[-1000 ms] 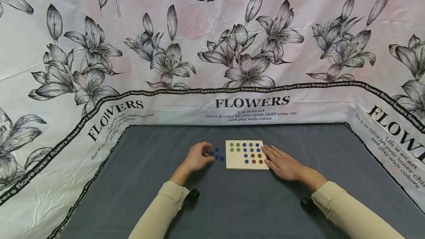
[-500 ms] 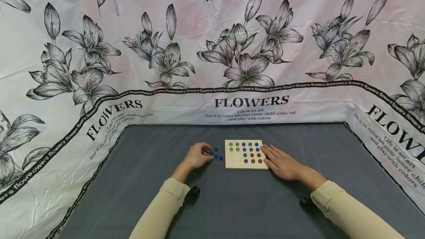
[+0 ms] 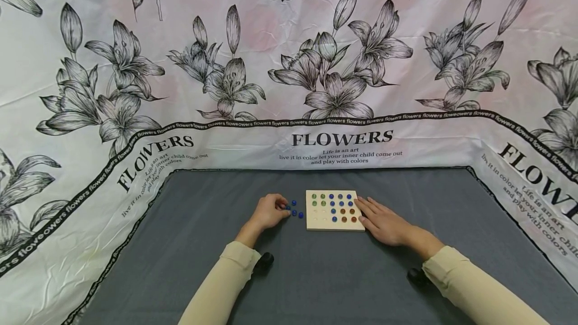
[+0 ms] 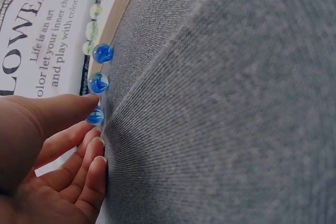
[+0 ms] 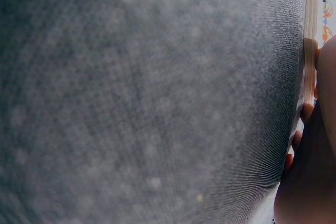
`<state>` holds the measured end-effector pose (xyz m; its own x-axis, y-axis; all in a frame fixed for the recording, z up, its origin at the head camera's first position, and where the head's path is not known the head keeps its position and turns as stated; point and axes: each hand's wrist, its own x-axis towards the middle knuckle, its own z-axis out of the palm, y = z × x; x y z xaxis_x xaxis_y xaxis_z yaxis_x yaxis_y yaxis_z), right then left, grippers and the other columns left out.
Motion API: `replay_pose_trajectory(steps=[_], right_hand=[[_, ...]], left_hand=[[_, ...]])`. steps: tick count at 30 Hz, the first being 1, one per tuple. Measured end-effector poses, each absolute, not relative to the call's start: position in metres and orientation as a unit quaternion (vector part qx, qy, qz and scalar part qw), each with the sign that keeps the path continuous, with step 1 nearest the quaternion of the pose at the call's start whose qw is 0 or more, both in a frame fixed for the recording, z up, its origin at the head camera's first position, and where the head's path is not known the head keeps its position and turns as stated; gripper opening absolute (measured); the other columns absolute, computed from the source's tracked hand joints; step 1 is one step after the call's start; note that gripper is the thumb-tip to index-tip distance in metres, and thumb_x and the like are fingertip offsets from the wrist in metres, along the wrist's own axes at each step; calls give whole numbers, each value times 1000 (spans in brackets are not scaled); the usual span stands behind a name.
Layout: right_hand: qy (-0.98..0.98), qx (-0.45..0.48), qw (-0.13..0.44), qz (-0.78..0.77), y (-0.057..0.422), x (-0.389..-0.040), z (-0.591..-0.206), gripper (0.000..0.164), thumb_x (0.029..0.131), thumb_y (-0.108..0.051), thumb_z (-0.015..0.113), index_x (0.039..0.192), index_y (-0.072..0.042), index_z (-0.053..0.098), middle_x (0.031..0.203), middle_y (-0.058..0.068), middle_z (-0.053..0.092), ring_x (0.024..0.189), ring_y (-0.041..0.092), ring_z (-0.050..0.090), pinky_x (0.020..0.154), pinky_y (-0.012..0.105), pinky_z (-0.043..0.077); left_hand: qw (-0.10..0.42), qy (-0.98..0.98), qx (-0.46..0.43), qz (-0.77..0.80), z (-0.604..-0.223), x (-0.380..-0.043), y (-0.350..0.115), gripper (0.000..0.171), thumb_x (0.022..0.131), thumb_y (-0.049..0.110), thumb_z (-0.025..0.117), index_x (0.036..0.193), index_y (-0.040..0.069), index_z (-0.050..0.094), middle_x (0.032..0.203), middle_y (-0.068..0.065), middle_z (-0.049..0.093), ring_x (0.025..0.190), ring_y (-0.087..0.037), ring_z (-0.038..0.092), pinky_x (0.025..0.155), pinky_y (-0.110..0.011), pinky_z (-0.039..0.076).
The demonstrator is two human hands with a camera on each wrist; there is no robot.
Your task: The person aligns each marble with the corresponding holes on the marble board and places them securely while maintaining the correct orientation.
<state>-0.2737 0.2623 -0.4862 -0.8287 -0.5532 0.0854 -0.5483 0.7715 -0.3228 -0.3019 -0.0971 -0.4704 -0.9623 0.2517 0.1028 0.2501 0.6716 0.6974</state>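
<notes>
A pale wooden board [image 3: 319, 223] lies on the grey cloth, with green, blue and orange-brown marbles in its hollows; several hollows at its lower left hold none. Left of it sit loose blue marbles [image 3: 301, 215]. My left hand [image 3: 268, 211] is beside them, thumb and index finger at either side of one blue marble [image 4: 95, 115], which they pinch. Two more blue marbles [image 4: 98, 82] stand just beyond the thumb in the left wrist view. My right hand [image 3: 387, 223] lies with extended fingers on the board's right edge; the right wrist view catches only part of it [image 5: 310, 182].
A dark grey cloth [image 3: 180, 265] covers the table. Behind and at the sides is a white and pink cloth [image 3: 253, 149] printed with flowers and lettering. A black wrist device [image 3: 264, 263] sits under the left cuff, another [image 3: 416, 277] under the right.
The left thumb and index finger have closed in slightly on the nearest blue marble, which is now more covered. The right hand and the board keep their places.
</notes>
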Motion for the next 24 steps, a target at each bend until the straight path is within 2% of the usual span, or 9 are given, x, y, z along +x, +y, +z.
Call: replay_pose_trajectory(steps=[3,9,24], right_hand=[[939,-298,3,-173,263,-275,-487,57,112,-34,39,159,-2,33,161,26,32,147,51,26,115,63,25],[944,-286,20,-162,266,-281,-495,60,112,-40,35,161,-6,29,166,19,27,152,45,22,118,60,22],[947,-275,38,-160,268,-284,-496,59,112,-36,39,162,-7,26,168,15,23,155,40,17,121,57,19]], left_hand=[[-4,916,141,376,-470,-302,-96,23,88,5,78,108,-4,73,96,-13,69,84,-22,64,77,-37,54],[-5,918,139,371,-472,-304,-95,20,88,5,78,106,-3,73,94,-12,69,82,-20,63,76,-36,53],[-9,917,140,372,-475,-304,-94,14,88,4,78,101,-1,73,88,-8,66,75,-16,58,70,-32,50]])
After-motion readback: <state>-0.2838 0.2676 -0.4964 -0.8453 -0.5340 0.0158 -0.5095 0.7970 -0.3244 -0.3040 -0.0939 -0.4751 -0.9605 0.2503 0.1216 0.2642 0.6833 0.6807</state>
